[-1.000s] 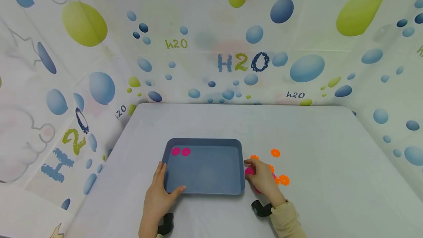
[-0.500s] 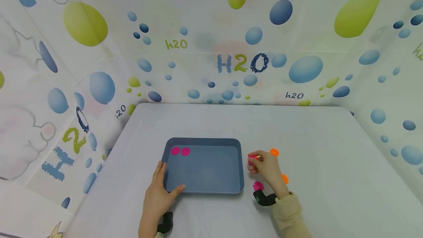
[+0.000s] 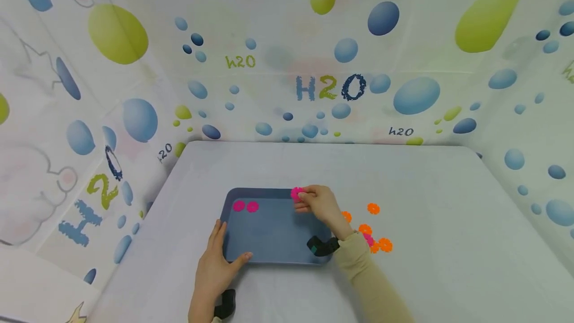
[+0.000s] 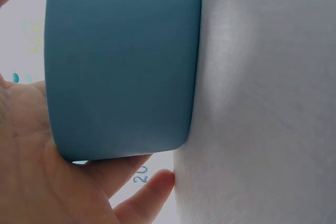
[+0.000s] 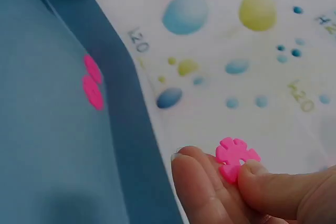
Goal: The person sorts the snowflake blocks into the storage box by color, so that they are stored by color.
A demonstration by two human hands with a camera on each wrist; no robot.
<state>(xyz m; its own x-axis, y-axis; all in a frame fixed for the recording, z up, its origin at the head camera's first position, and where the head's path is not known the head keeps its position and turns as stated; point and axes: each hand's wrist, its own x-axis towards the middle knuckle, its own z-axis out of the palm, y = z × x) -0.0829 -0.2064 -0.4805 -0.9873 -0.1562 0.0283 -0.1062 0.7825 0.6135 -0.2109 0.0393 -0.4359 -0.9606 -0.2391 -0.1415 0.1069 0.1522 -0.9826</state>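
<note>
Between thumb and fingers my right hand (image 3: pixel 320 206) pinches a pink flower-shaped notched disc (image 3: pixel 296 193), above the back right part of a blue-grey tray (image 3: pixel 273 238). The right wrist view shows the same pink disc (image 5: pixel 231 150) upright at the fingertips. Two more pink discs (image 3: pixel 252 207) lie side by side in the tray's back left corner. My left hand (image 3: pixel 215 263) rests against the tray's front left corner, fingers straight along the left side and thumb at the front rim. Up close in the left wrist view, the tray wall (image 4: pixel 126 66) lies by the palm.
Right of the tray, several orange discs (image 3: pixel 385 244) lie loose on the white table (image 3: pixel 448 203), with a pink disc (image 3: pixel 368 240) among them. My right sleeve (image 3: pixel 358 263) covers part of that area. A patterned backdrop (image 3: pixel 269 24) stands behind the table.
My right hand has picked up a pink disc from beside the tray and carried it left and back, over the tray. The left hand and the tray have stayed put.
</note>
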